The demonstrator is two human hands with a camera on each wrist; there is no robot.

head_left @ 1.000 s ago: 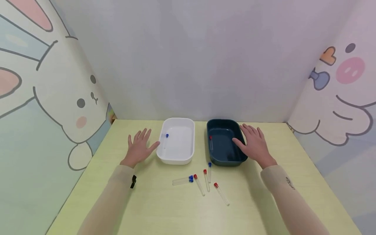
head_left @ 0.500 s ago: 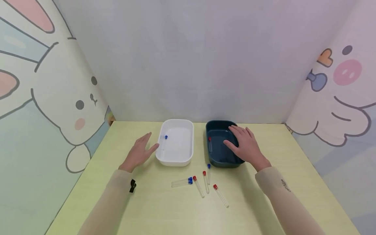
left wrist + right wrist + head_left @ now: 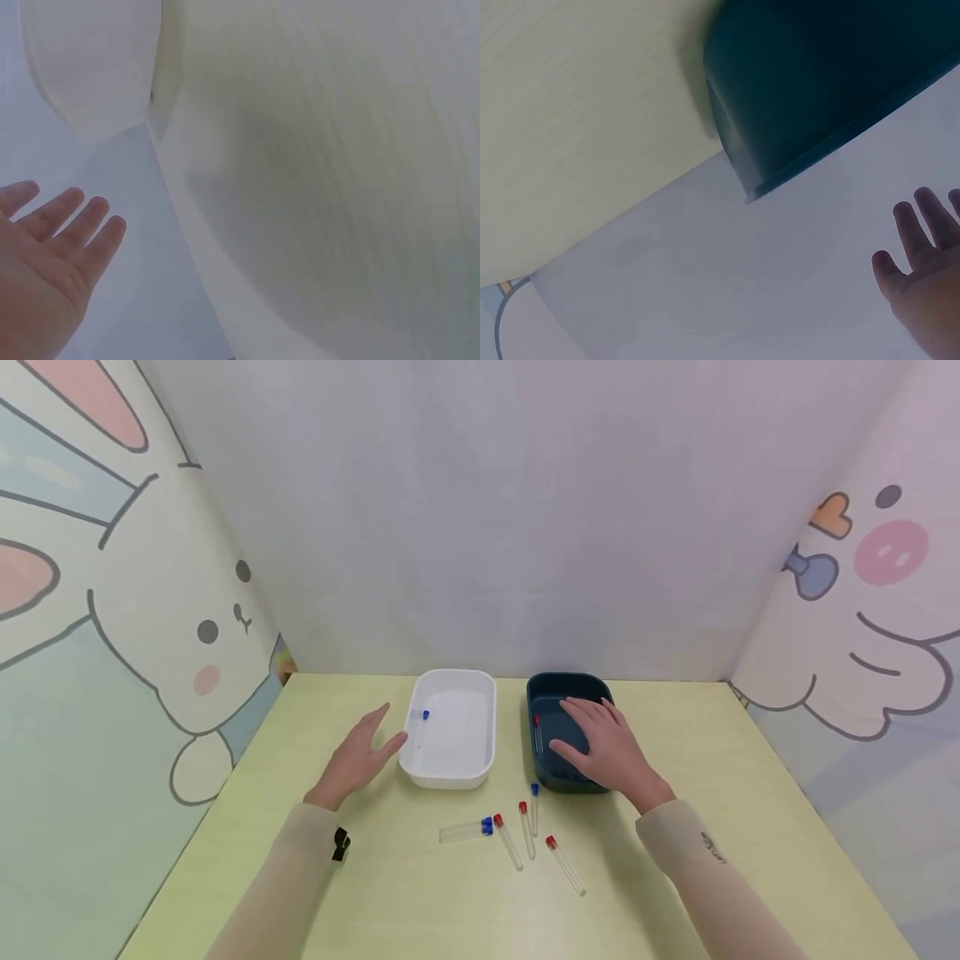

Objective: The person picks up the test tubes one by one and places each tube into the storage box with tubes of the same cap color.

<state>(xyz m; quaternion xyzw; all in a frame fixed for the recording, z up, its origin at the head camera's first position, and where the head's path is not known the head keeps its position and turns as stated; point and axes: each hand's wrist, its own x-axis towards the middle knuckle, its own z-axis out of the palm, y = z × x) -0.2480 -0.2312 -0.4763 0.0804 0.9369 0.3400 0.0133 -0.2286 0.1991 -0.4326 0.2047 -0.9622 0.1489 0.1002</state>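
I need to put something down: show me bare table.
Bare: the table nearside of the tubes, between the sleeves; and right of the right hand and dark bin. Only a slim strip separates that bin from the white bin. Crowded: before the bins, among the tubes.

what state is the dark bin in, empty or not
Not empty: a red-capped tube lies in the dark bin, near its left side. The right hand hides part of the inside.
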